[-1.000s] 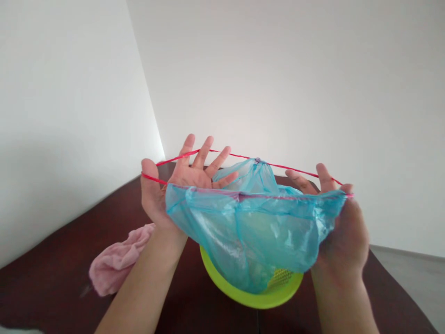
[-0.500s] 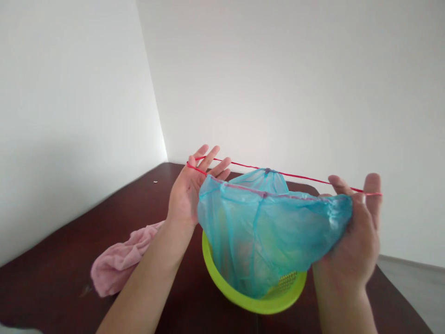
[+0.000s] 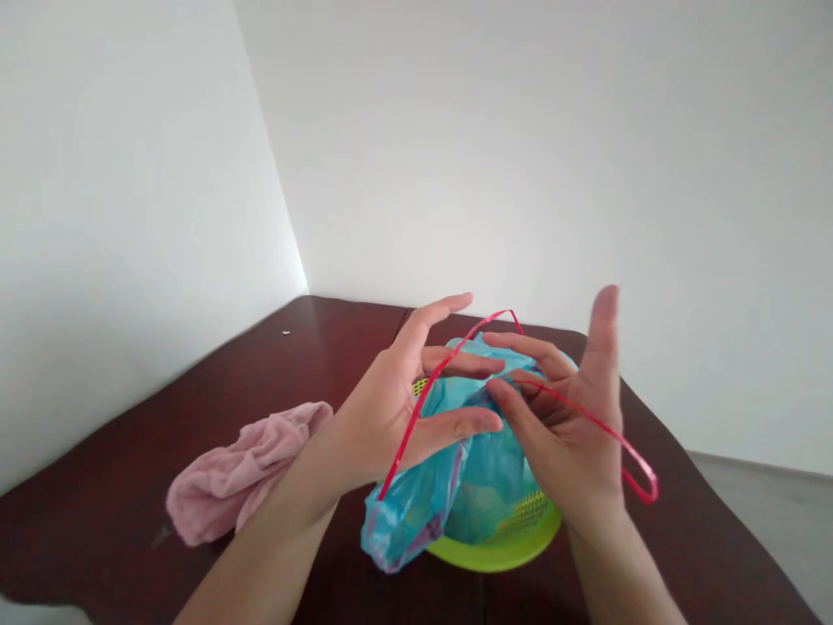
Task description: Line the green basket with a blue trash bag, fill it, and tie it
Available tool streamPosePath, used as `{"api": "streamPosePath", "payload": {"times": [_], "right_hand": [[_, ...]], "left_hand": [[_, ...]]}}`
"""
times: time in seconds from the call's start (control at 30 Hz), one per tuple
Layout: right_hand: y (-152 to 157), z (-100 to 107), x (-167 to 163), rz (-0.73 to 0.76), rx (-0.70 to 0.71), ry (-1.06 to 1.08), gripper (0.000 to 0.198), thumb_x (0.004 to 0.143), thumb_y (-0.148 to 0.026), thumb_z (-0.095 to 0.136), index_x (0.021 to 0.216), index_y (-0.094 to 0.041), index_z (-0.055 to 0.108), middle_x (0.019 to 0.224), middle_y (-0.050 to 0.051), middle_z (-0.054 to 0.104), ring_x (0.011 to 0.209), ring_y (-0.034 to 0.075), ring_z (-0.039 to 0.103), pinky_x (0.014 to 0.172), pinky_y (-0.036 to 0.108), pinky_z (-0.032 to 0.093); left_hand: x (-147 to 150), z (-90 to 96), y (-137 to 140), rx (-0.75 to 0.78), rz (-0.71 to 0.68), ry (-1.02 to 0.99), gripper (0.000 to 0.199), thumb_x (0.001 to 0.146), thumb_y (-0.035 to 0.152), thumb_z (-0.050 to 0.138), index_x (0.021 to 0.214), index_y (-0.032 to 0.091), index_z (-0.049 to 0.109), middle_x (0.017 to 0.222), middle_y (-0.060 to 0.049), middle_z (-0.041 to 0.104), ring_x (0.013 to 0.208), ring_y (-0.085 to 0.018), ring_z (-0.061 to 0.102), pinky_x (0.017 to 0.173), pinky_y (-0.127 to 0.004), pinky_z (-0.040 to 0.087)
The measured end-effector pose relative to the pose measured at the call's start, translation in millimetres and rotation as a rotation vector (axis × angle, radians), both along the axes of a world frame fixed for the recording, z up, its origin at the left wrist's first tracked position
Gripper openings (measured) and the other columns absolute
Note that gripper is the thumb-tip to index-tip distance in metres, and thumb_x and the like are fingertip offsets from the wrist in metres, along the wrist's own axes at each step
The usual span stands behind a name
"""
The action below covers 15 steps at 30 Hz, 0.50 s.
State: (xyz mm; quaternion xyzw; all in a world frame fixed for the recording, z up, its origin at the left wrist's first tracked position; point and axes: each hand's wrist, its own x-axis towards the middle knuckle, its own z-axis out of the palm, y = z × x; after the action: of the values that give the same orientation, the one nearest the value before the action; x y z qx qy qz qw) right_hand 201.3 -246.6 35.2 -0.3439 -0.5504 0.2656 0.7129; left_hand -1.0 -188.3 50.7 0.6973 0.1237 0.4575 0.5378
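Observation:
A translucent blue plastic drawstring bag sags into a lime-green perforated basket, with its bunched mouth drooping over the near left rim. Its red drawstring arcs across my left hand, whose fingers are spread around the plastic. My right hand faces it, one digit raised and the other fingers curled against the bag's upper part, holding it. A second stretch of red cord crosses the right palm and loops past the wrist side. The bag hides much of the basket's inside.
A crumpled pink cloth lies on the dark red-brown table, left of my left forearm. White walls rise behind and to the left. A tiny white scrap sits toward the table's far left.
Both hands have come closer together over the basket. The bag's mouth, stretched wide before, is now bunched and slack, and the red drawstring has gone from taut to loosely looped.

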Motion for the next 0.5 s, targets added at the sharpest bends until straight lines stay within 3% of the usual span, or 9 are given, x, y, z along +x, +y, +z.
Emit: {"api": "streamPosePath", "payload": {"times": [0.1, 0.2, 0.27, 0.37, 0.5], "right_hand": [[1, -5, 3, 0.046, -0.047, -0.041, 0.106, 0.107, -0.031, 0.092, 0.192, -0.05, 0.031, 0.141, 0.007, 0.086, 0.083, 0.02, 0.084, 0.076, 0.041, 0.078], [3, -8, 10, -0.006, -0.054, -0.071, 0.084, 0.114, -0.041, 0.085, 0.188, -0.044, 0.045, 0.138, 0.009, 0.086, 0.075, 0.018, 0.079, 0.069, 0.037, 0.075], [3, -9, 15, -0.052, -0.05, -0.123, 0.074, 0.119, -0.048, 0.079, 0.186, -0.04, 0.048, 0.137, 0.01, 0.085, 0.079, 0.019, 0.079, 0.072, 0.037, 0.074], [1, -12, 21, -0.087, -0.067, -0.272, 0.062, 0.125, -0.056, 0.064, 0.183, -0.037, 0.053, 0.137, 0.01, 0.081, 0.102, 0.023, 0.081, 0.092, 0.043, 0.075], [-3, -19, 23, -0.008, -0.115, -0.333, 0.065, 0.128, -0.069, 0.044, 0.185, -0.04, 0.049, 0.149, 0.011, 0.075, 0.124, 0.027, 0.08, 0.111, 0.049, 0.071]], "left_hand": [[-1, -0.7, 2, 0.121, 0.085, 0.127, 0.096, 0.096, 0.045, 0.106, 0.179, 0.047, 0.057, 0.127, -0.006, 0.093, 0.119, -0.035, 0.092, 0.119, -0.051, 0.067], [-4, -0.2, 4, 0.185, 0.082, 0.217, 0.084, 0.103, 0.042, 0.1, 0.176, 0.044, 0.059, 0.112, -0.003, 0.093, 0.108, -0.031, 0.092, 0.116, -0.049, 0.067], [-5, 2.0, 2, 0.208, 0.061, 0.263, 0.083, 0.103, 0.041, 0.1, 0.176, 0.041, 0.06, 0.12, -0.005, 0.093, 0.114, -0.032, 0.091, 0.116, -0.049, 0.067], [0, 6.7, -3, 0.198, 0.033, 0.305, 0.09, 0.1, 0.041, 0.103, 0.177, 0.035, 0.057, 0.14, -0.01, 0.09, 0.13, -0.035, 0.088, 0.116, -0.048, 0.067], [12, 8.3, -10, 0.14, 0.03, 0.329, 0.086, 0.103, 0.039, 0.099, 0.177, 0.033, 0.055, 0.149, -0.011, 0.088, 0.129, -0.034, 0.089, 0.116, -0.048, 0.068]]}}
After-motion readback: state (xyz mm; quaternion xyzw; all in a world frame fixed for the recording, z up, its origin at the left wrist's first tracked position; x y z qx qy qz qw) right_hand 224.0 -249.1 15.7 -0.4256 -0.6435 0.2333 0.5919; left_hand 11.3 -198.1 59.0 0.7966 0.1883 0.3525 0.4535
